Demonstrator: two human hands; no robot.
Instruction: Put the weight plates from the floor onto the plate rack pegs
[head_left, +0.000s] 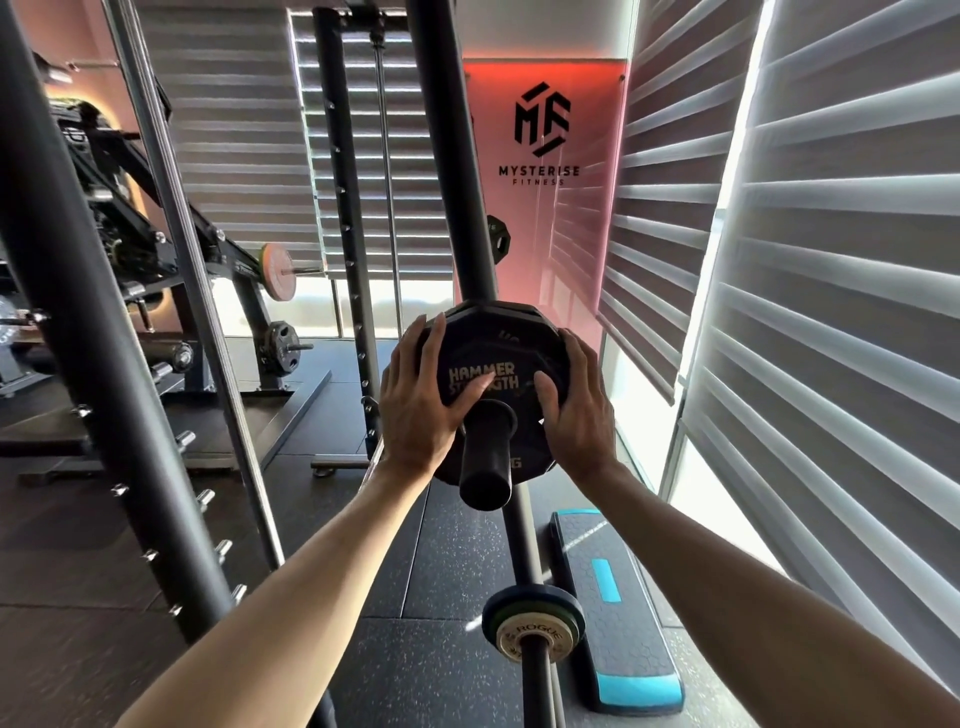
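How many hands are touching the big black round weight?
2. The left hand rests on the left side of the black round Hammer Strength weight plate; the right hand rests on its right side. No other hand shows.

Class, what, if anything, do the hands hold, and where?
Nothing gripped: left hand and right hand press flat on the face of the weight plate, beside the peg.

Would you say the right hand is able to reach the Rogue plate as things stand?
Probably yes: the Rogue plate sits in the open below the right hand, nothing between, though that hand presses the black plate.
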